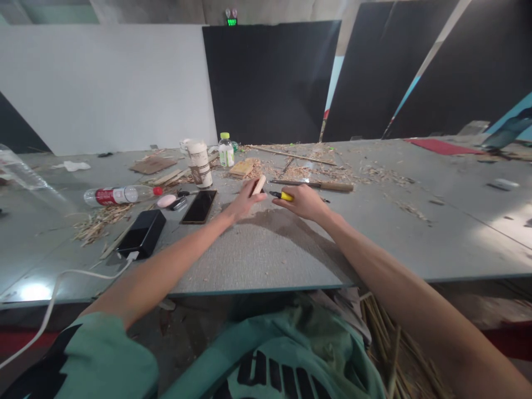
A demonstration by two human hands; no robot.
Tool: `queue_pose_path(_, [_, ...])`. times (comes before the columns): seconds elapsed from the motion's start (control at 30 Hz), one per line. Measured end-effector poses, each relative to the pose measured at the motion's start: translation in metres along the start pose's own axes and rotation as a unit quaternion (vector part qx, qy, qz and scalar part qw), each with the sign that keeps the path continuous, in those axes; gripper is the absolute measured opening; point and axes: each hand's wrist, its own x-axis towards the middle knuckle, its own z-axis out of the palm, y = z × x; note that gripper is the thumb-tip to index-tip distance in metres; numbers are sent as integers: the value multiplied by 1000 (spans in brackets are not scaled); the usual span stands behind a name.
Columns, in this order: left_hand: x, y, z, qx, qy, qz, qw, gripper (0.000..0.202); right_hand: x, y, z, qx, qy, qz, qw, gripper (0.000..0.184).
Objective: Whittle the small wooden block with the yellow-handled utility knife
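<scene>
Head cam: your L hand [246, 200] is clamped on a pale wood piece [259, 185] over the worktop [249, 260]; R hand [306, 203] grips a yellow-black tool [286, 196], tip nearby. Appar. tool-to-wood step; next move needs steady L hold.

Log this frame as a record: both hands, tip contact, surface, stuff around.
left_hand: left hand gripping pale wooden piece
right_hand: right hand gripping yellow-and-black tool
tip_contact: none visible; tip appears just short of the wood
surface: grey table, scattered shavings
left_side: phone, black box, red-capped bottle on its side
beyond_hands: paper cup, upright bottle, wooden-handled tool
</scene>
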Motion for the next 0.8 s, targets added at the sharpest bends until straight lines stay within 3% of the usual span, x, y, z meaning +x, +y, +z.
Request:
queue_pose_path(0.1, [-3,1,3,28,9,-25,999,69,0,-2,-1,4,-22,-8,1000,52])
queue_pose_path(0.27, [-12,10,8,19,34,-41,998,52,0,-2,0,16,-6,7,1000,53])
queue_pose_path(0.4, [-15,10,9,0,58,-24,998,53,0,1,-1,32,29,6,999,54])
queue_pose_path(0.57, [-16,12,10,53,96,18,994,60,0,-1,-5,22,59,18,998,54])
queue_pose_path(0.73, [-15,20,11,102,62,52,992,76,0,-2,-4,-19,62,19,998,54])
queue_pose_path(0.8, [-15,20,12,100,44,44,993,73,-1,-2,-4,-34,56,4,998,53])
